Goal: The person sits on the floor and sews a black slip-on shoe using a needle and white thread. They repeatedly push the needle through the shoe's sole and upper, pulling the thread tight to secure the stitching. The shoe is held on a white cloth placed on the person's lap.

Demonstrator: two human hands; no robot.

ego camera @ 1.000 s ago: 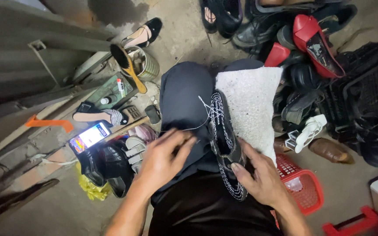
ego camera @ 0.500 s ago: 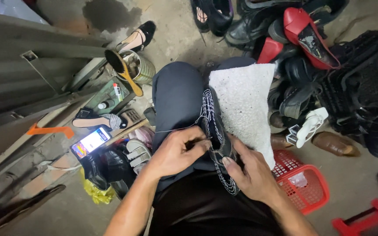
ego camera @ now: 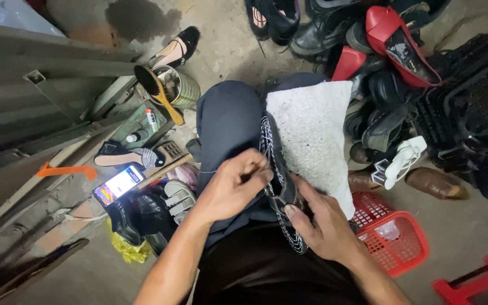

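Far left: orange plastic bar (ego camera: 66,169) lying on the grey metal slats (ego camera: 40,85). Next, lit smartphone (ego camera: 118,184) face-up on the floor, black-and-cream sandal (ego camera: 124,158) just above it. Wooden-handled shoe brush (ego camera: 158,93) leans out of a round metal tin (ego camera: 179,86). Yellow plastic bag (ego camera: 125,248) beside the black shoes under the phone.

Centre: my left hand (ego camera: 234,189) sits over my left thigh, fingers pinched together on something thin at the edge of the black shoe with silver chain trim (ego camera: 282,192); can't tell whether needle or thread, too small. A fine thread runs left from the pinch across my dark trouser leg (ego camera: 224,121).

The shoe lies on my lap between both knees, toe pointing away, chain edge facing up. White pitted foam pad (ego camera: 314,138) covers my right knee, touching the shoe.

My right hand (ego camera: 320,226) clamps the shoe's near end, thumb on top, fingers wrapped under.

Right: red plastic basket (ego camera: 399,243) on the floor, brown leather shoe (ego camera: 436,183) beyond it, red high heel (ego camera: 396,42) atop the dark shoe pile.
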